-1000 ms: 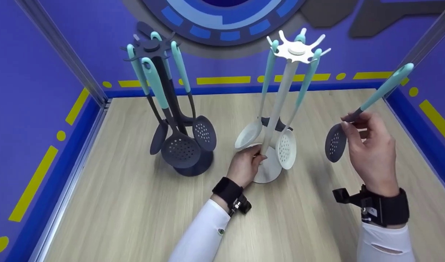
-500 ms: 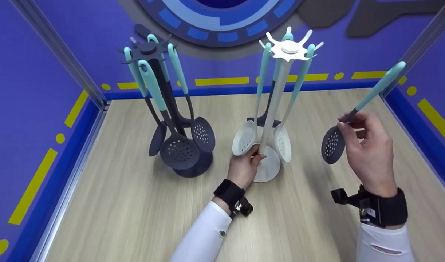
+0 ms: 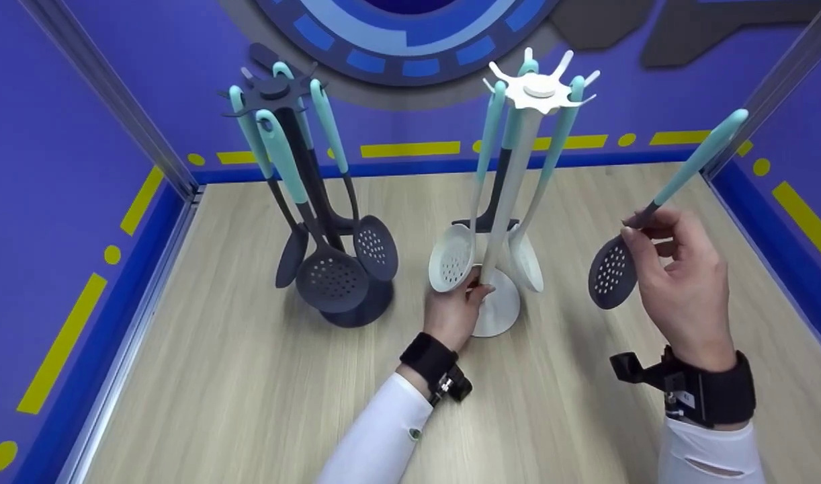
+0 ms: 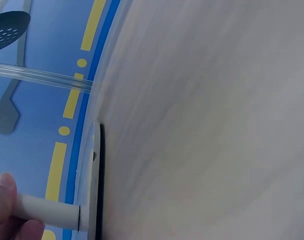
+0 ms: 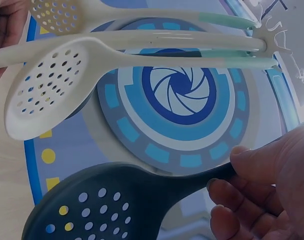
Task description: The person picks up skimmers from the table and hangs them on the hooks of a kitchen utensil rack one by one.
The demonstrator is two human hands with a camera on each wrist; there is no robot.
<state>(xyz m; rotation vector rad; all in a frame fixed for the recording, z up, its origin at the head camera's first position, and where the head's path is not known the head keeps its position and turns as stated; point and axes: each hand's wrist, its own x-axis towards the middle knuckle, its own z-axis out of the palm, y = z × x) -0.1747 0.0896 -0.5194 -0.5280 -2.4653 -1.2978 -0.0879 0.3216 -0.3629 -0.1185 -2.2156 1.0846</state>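
At the centre of the head view, my left hand (image 3: 451,314) grips the pole of a white utensil stand (image 3: 511,188), just above its round base. Two white skimmers (image 3: 452,259) with mint handles hang from that stand, and a dark utensil (image 3: 492,195) hangs behind the pole. To the right of the stand, my right hand (image 3: 687,286) pinches a dark grey skimmer (image 3: 612,274) by its neck. Its perforated head points down and its mint handle tilts up to the right. In the right wrist view, thumb and fingers close on the dark neck (image 5: 201,180).
A black utensil stand (image 3: 357,312) with several dark, mint-handled utensils, including a front skimmer (image 3: 331,279), stands to the left. Blue patterned panels (image 3: 410,121) enclose the back and sides of the wooden table (image 3: 249,403).
The white stand's rack has turned, shifting its hanging utensils; the left white skimmer now shows its holes. My right hand has stayed nearly still, the dark skimmer's head drifting slightly left and down.
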